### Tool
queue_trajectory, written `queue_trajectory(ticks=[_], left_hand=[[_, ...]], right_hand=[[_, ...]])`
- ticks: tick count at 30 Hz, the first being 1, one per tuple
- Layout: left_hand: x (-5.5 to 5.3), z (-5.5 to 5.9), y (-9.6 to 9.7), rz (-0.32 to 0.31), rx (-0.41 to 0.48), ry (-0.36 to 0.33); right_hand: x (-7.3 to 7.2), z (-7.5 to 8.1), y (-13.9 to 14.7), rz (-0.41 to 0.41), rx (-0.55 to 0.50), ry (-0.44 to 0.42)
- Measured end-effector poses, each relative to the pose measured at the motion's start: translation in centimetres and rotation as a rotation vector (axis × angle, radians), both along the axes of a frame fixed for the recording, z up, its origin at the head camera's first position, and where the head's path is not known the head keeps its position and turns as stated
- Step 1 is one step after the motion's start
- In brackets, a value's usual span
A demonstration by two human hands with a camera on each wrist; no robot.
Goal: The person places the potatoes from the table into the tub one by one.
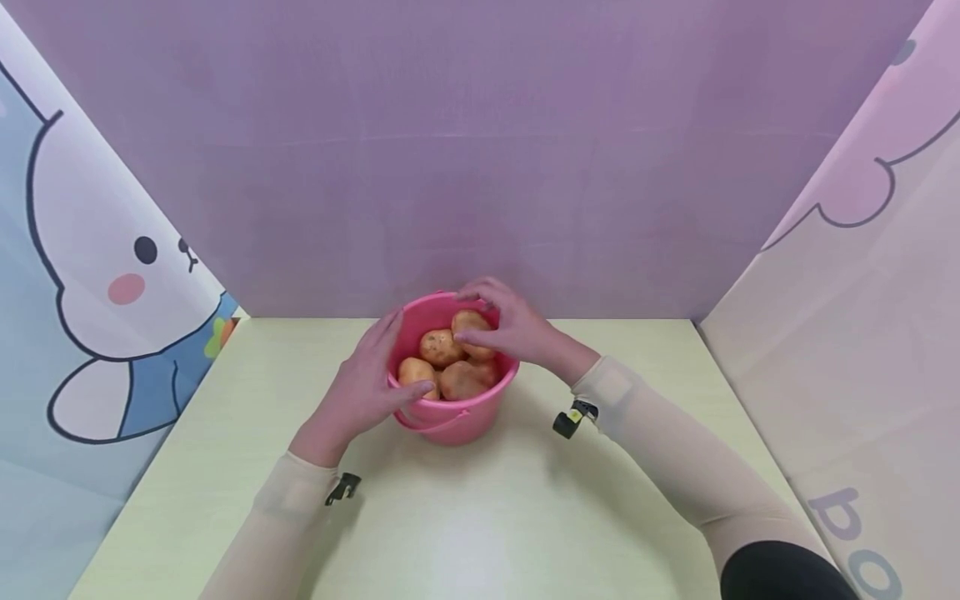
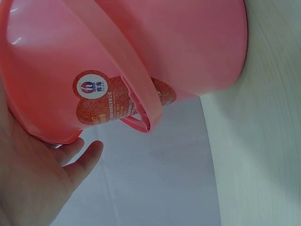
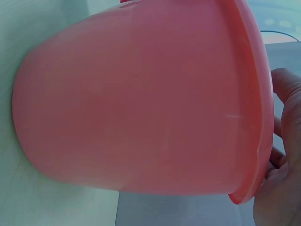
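Observation:
A pink bucket (image 1: 468, 423) stands upright on the table, with several potatoes (image 1: 441, 347) inside. In the head view my left hand (image 1: 358, 383) lies along the bucket's left rim, its fingers stretched out and its thumb over the front rim near a potato. The left wrist view shows its fingertips (image 2: 87, 157) beside the rim. Above the right rim is my right hand (image 1: 510, 325), with thumb and fingers spread apart. Its thumb crosses in front of the potato on the right; contact with that potato is unclear. Part of that potato is hidden by the right hand.
Pale wood-look tabletop (image 1: 465, 533) lies under the bucket. Behind it rises a purple backdrop (image 1: 480, 167). Printed panels stand at the left (image 1: 90, 275) and right (image 1: 847, 333). The bucket's pink handle (image 2: 127, 56) hangs down along its outer side.

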State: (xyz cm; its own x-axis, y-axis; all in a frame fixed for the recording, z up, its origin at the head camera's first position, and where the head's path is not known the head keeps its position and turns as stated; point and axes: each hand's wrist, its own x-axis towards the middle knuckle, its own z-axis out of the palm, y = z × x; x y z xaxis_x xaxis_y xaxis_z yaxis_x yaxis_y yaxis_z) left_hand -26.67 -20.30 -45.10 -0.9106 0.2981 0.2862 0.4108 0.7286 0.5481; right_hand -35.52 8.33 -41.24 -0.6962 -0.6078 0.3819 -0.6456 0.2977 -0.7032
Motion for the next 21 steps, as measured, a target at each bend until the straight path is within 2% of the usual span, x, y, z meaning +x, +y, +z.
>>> queue_trajectory(ticks=[7, 10, 14, 21], left_hand=[[-0.4, 0.0, 0.3, -0.013, -0.002, -0.003], [-0.6, 0.0, 0.4, -0.022, 0.011, -0.003], [-0.8, -0.1, 0.5, -0.039, 0.058, 0.002], [-0.5, -0.6, -0.2, -0.062, 0.149, 0.008]], right_hand=[[0.0, 0.0, 0.7, -0.017, 0.002, 0.002], [0.1, 0.0, 1.2, -0.034, -0.011, -0.025], [0.7, 0.2, 2.2, -0.072, -0.026, -0.06], [1.9, -0.3, 5.4, -0.12, -0.054, -0.009]])
